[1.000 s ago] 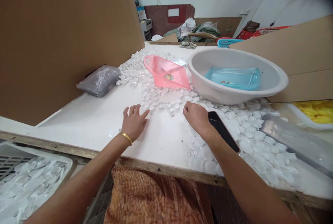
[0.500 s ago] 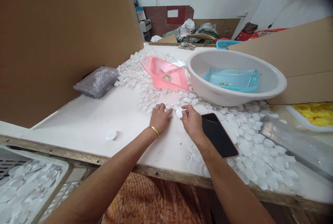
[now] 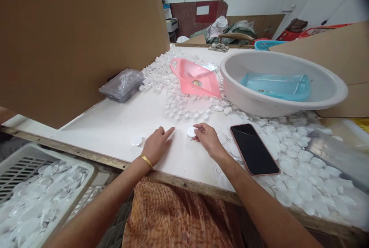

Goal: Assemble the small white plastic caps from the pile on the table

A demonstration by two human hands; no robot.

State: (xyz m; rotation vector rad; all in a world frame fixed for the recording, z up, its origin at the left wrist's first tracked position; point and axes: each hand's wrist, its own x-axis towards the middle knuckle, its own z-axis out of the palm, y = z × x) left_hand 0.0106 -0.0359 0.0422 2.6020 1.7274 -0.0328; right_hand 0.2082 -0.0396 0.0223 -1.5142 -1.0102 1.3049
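Note:
My right hand (image 3: 208,139) pinches a round white plastic piece (image 3: 190,131) between thumb and fingers, just above or on the white tabletop (image 3: 115,125). To the left, my left hand (image 3: 157,145) has its fingers apart, index pointing forward, with nothing visible in it. A small white cap-like piece (image 3: 137,141) lies on the table beside that hand. Beyond both hands, many small white pieces (image 3: 175,111) are scattered around a pink scoop-shaped tray (image 3: 187,86). A black-screened phone (image 3: 255,150) lies right of my right hand, among flat white discs (image 3: 291,163).
A large white basin (image 3: 288,106) holding a blue tray (image 3: 276,90) stands at the back right. A tall cardboard sheet (image 3: 72,40) and a clear plastic box (image 3: 122,85) are on the left. Below the table edge sits a basket (image 3: 86,175) full of white pieces.
My left hand has moved left and back towards me, away from my right hand, and its fingers have spread. The right hand still holds the round white piece. The view has turned slightly left.

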